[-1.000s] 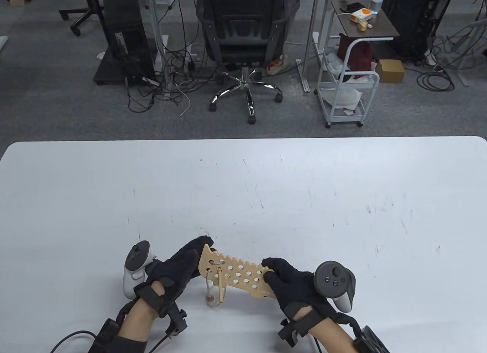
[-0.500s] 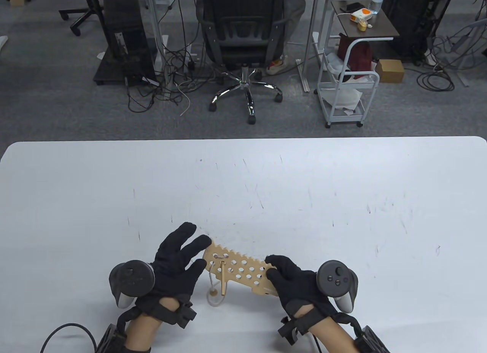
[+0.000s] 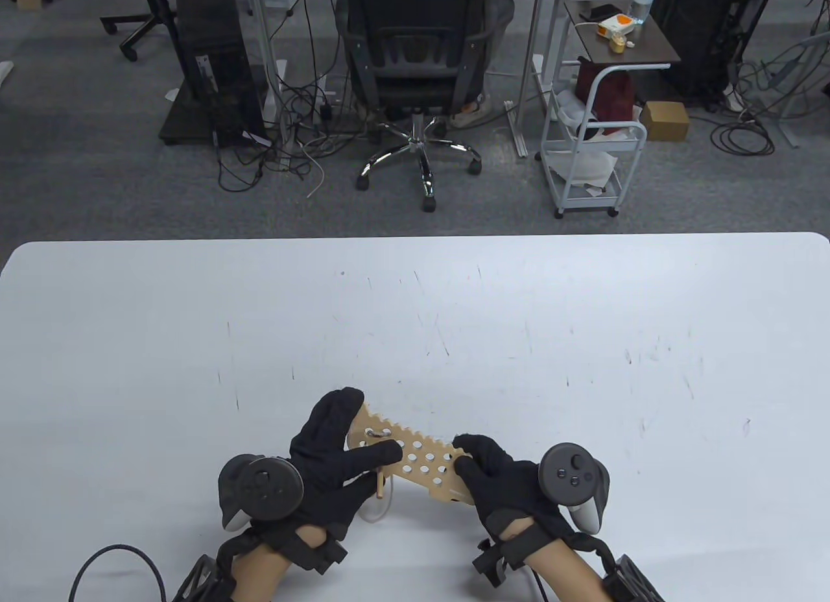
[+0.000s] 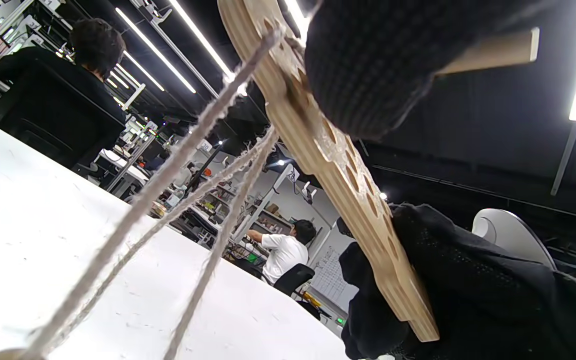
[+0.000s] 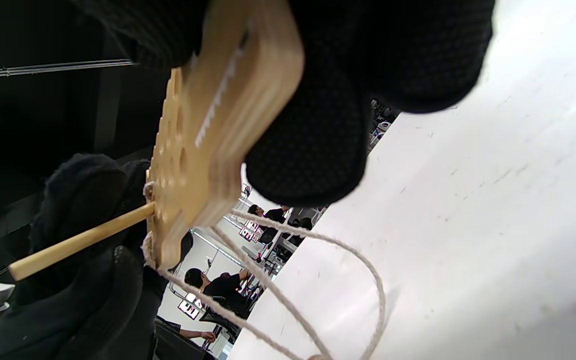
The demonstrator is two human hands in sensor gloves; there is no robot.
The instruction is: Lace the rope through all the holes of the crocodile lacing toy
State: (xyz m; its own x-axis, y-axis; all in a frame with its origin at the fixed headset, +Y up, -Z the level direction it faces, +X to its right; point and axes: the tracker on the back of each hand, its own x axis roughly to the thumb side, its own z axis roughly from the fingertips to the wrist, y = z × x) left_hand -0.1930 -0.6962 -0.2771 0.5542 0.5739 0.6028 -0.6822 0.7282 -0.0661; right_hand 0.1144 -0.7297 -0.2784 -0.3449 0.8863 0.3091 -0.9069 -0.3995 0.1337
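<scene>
Wooden crocodile board point(image 3: 421, 462) stays steady because your right hand point(image 3: 499, 482) grips its right end while your left hand point(image 3: 331, 459) pinches the needle point(image 3: 379, 485).

Grey carpet point(image 3: 97, 174), office chair point(image 3: 415, 76), white cart point(image 3: 583, 154)

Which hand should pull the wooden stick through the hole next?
Probably the left hand: its fingers already lie over the wooden needle poking through the crocodile board. The right hand is busy gripping the board's other end.
</scene>
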